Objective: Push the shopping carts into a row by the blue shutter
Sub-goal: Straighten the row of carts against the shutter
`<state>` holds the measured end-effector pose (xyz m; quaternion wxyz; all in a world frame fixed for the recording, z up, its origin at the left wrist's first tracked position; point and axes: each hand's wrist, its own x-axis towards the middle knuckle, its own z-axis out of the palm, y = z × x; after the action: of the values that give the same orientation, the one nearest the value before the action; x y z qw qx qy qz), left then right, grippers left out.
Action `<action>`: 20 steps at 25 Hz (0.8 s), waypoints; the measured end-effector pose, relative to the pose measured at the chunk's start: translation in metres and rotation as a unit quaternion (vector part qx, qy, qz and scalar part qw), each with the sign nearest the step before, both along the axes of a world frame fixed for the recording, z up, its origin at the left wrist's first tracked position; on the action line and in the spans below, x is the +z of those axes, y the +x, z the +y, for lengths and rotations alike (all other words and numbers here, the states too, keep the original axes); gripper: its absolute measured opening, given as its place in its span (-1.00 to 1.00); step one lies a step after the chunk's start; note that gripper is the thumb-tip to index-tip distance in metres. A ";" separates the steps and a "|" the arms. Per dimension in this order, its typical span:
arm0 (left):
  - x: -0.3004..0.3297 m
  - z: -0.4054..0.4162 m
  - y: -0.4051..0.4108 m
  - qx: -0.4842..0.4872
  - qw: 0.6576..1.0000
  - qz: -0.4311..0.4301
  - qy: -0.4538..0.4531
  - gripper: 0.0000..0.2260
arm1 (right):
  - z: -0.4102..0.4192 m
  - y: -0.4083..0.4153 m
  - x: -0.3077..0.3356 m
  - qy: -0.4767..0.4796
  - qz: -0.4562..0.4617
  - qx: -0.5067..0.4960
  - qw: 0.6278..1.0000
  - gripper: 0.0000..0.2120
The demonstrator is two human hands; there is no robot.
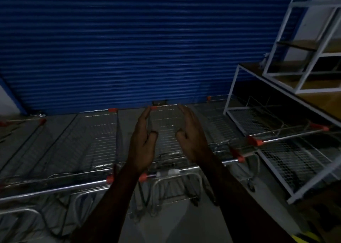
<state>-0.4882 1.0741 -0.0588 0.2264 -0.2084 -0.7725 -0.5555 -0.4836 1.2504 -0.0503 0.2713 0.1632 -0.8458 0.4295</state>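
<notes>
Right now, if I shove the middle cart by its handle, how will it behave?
The middle cart probably rolls easily but may veer, though its wheels are hard to make out. Its wire basket looks stiff and light. With neighbouring carts close on both sides, it may clip them. Both hands hang open, off the handle.

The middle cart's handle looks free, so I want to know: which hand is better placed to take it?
Probably the left hand: its forearm crosses the middle cart's handle beside the orange end cap. The right hand is also open but sits farther right.
</notes>
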 end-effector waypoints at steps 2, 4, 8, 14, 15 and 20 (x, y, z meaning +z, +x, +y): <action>0.000 0.033 0.003 -0.008 1.000 -0.017 -0.002 -0.43 | 0.032 0.000 -0.006 -0.001 -0.003 0.007 1.000 -0.32; -0.002 0.054 0.002 -0.040 0.999 -0.015 -0.009 -0.43 | 0.053 -0.003 -0.012 -0.011 -0.003 0.007 1.000 -0.33; -0.027 0.068 -0.015 -0.041 0.997 -0.046 -0.049 -0.42 | 0.077 -0.010 -0.030 -0.023 -0.022 -0.010 0.999 -0.33; -0.102 0.082 -0.020 -0.021 0.947 -0.132 -0.293 -0.31 | 0.112 -0.019 -0.084 0.006 -0.103 -0.063 0.993 -0.44; -0.116 0.084 -0.019 -0.016 0.935 -0.136 -0.328 -0.31 | 0.115 -0.025 -0.097 0.015 -0.107 -0.065 0.992 -0.48; -0.174 0.082 -0.024 0.023 0.829 -0.204 -0.521 -0.34 | 0.132 -0.058 -0.173 0.237 -0.299 -0.001 0.924 -0.40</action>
<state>-0.5126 1.1558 -0.2332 -0.0656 -0.1596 -0.9804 -0.0952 -0.5413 1.3822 -0.2229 -0.0404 0.0862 -0.9649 0.2449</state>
